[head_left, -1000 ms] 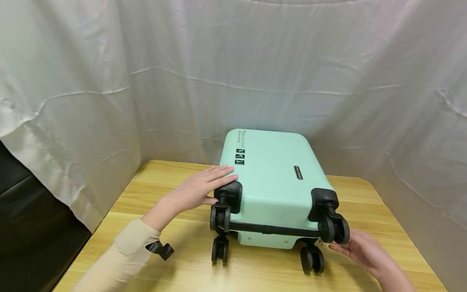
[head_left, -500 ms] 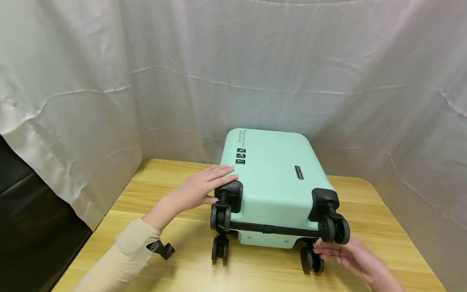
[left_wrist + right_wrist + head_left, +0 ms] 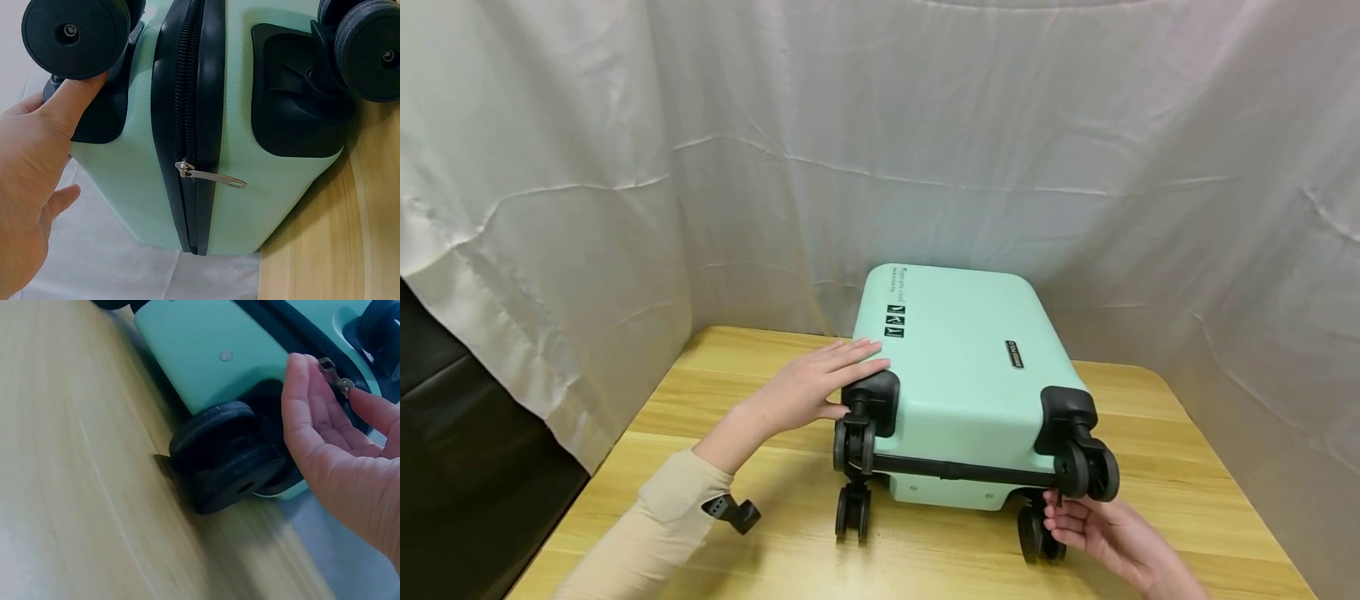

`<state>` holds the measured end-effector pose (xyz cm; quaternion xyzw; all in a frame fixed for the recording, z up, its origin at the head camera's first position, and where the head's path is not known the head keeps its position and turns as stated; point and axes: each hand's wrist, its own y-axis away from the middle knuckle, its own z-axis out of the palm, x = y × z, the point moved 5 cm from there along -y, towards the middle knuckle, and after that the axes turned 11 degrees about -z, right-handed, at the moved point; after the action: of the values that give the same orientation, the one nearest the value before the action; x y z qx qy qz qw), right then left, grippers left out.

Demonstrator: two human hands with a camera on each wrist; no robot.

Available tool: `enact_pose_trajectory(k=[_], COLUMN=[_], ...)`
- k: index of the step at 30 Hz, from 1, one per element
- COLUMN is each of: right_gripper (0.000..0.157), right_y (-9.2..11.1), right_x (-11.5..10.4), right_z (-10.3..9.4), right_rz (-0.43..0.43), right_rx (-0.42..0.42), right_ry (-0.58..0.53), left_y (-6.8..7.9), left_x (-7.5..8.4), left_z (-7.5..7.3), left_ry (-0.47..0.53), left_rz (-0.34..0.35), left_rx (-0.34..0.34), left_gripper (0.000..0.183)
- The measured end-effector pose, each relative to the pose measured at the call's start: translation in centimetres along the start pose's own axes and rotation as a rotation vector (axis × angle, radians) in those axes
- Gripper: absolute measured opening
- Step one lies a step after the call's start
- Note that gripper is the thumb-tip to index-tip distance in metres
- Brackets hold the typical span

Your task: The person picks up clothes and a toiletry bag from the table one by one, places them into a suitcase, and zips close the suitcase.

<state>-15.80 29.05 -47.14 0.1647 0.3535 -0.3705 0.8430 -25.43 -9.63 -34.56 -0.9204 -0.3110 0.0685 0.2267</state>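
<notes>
A mint-green suitcase [image 3: 958,333] lies flat, its wheeled end facing me. My left hand [image 3: 820,387] rests with fairly straight fingers on its near left corner, beside the black wheel mount [image 3: 880,400]. In the left wrist view, one finger of the left hand [image 3: 37,169] reaches behind a wheel [image 3: 75,37], and a metal zipper pull [image 3: 215,178] hangs on the black zipper [image 3: 187,94]. My right hand [image 3: 1108,533] is low by the near right wheels. In the right wrist view, the right hand [image 3: 337,434] pinches another zipper pull [image 3: 328,365] between thumb and fingers.
The suitcase's lower right wheel [image 3: 231,462] stands close beside the right hand. A wooden table [image 3: 760,483] bears the suitcase. Pale curtains [image 3: 970,167] hang behind and at both sides, and something black [image 3: 467,467] is beyond the table's left edge.
My right hand has moved left to the suitcase's zipper and taken hold of the zipper pull there. The left hand and the suitcase have stayed in place.
</notes>
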Motion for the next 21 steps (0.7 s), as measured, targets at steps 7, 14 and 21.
enact_pose_trajectory(k=[7,14,21], right_gripper=[0.056,0.054,0.059], right_y=[0.0,0.0,-0.1], right_x=[0.2,0.7,1.3], right_z=[-0.4,0.0,0.5], right_rz=[-0.023,-0.067,-0.058], right_rx=[0.034,-0.040,-0.090], right_ry=[-0.013,-0.106,-0.221], left_y=[0.0,0.0,0.0], left_x=[-0.3,-0.3,-0.1], left_z=[0.2,0.2,0.1], left_ry=[0.023,0.036,0.044], left_rz=[-0.019,-0.008,0.002], left_rx=[-0.013,0.004,0.030], left_gripper=[0.093,0.095,0.097])
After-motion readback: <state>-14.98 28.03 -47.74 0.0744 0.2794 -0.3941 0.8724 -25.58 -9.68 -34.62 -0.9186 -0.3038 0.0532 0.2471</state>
